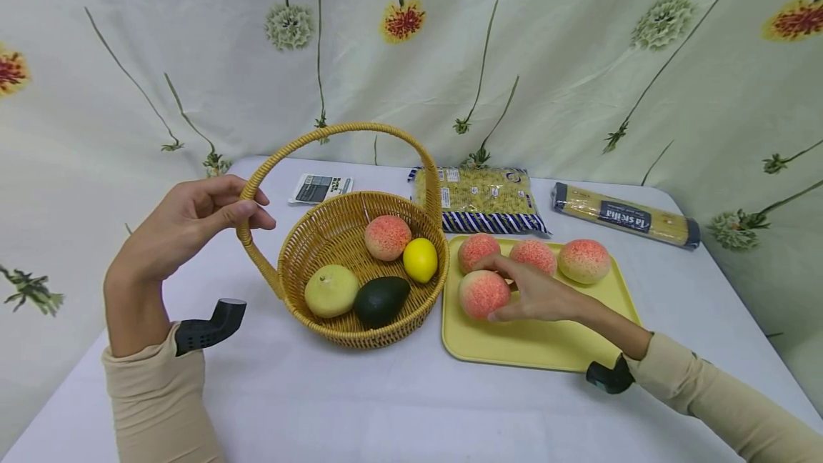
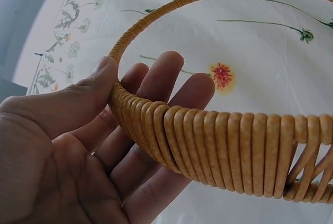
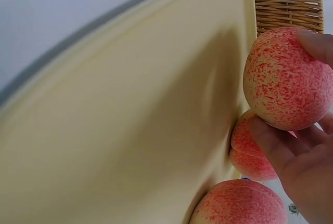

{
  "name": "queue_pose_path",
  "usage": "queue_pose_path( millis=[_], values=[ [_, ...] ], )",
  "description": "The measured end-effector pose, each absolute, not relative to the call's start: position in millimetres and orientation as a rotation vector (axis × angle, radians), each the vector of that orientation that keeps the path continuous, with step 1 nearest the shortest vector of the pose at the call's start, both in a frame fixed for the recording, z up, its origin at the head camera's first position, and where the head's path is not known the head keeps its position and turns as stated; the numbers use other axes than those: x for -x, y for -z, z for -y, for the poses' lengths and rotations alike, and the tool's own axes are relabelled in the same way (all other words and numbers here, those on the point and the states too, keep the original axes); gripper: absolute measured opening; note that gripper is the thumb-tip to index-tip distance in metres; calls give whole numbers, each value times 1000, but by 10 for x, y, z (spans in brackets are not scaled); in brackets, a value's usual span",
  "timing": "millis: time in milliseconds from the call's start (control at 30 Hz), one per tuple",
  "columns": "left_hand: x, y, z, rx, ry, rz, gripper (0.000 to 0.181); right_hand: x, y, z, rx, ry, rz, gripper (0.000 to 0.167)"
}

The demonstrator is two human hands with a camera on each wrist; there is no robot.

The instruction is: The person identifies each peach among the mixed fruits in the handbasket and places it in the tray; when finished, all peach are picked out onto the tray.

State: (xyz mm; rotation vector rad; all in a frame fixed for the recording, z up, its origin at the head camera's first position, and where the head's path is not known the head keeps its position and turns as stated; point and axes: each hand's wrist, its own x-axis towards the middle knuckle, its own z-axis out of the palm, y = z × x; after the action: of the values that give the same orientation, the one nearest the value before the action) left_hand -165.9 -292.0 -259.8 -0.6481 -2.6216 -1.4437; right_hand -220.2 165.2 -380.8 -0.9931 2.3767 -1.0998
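My left hand (image 1: 199, 223) holds the handle of a wicker basket (image 1: 308, 234), the thumb on one side and the fingers on the other; the left wrist view shows the handle (image 2: 208, 141) between them. Inside the basket lie a peach (image 1: 388, 237), a lemon (image 1: 421, 260), an avocado (image 1: 382, 301) and a pale round yellow-green fruit (image 1: 331, 291). With thumb and fingers my right hand (image 1: 536, 294) grips another peach (image 1: 484, 294). In the right wrist view this peach (image 3: 286, 78) is raised off the yellow tray (image 3: 130, 109).
Three more peaches, one of them at the right (image 1: 584, 261), sit along the back of the yellow tray (image 1: 546, 352). Behind stand a bag of pasta (image 1: 476, 195), a long spaghetti pack (image 1: 626, 214) and a small flat packet (image 1: 321, 189). A flowered cloth (image 1: 566, 91) hangs at the back.
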Motion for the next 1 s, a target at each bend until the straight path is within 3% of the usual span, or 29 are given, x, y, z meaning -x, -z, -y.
queue_pose_path(
  millis=[1000],
  values=[
    [1655, 2589, 2916, 650, 1438, 2621, 13, 2201, 3855, -1675, 1020, 1028, -2339, 58]
  ],
)
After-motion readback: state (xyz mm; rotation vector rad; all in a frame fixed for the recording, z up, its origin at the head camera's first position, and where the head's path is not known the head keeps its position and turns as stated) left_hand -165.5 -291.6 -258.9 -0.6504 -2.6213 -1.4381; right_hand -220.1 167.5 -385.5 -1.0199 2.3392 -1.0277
